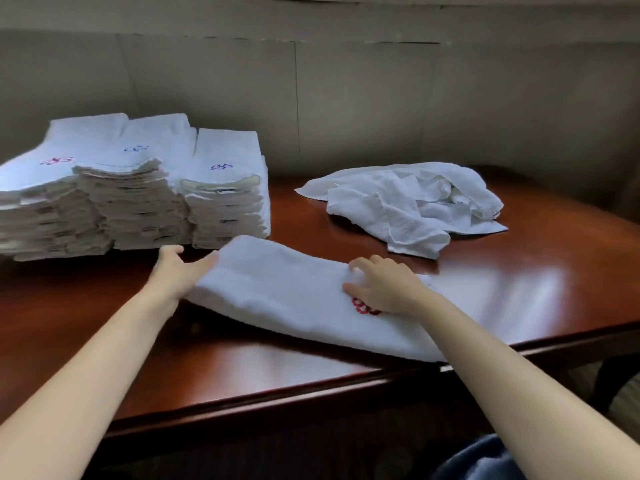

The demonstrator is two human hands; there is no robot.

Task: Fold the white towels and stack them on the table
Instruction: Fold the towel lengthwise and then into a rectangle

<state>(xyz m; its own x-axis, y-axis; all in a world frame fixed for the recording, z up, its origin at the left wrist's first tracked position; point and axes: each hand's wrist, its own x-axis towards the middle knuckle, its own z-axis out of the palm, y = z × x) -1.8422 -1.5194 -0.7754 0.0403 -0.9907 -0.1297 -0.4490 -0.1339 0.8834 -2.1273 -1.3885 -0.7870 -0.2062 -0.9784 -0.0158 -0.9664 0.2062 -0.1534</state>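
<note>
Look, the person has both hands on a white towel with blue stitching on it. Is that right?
Not quite. The head view shows the stitching is red, not blue. The rest holds: the left hand and right hand are both on the white towel.

Open surface [540, 278] right of the folded towel [277, 296], out to the right edge. Clear lane between the towel stacks [138, 195] and the loose towel heap [408, 202], running back to the wall [346, 98]. Stacks block the far left, tall. Narrow gap between nearest stack and folded towel's end; left hand [176, 271] sits there. Heap blocks right rear. Folded towel lies across the front middle, reaching the near edge. Near-left surface bare.
</note>
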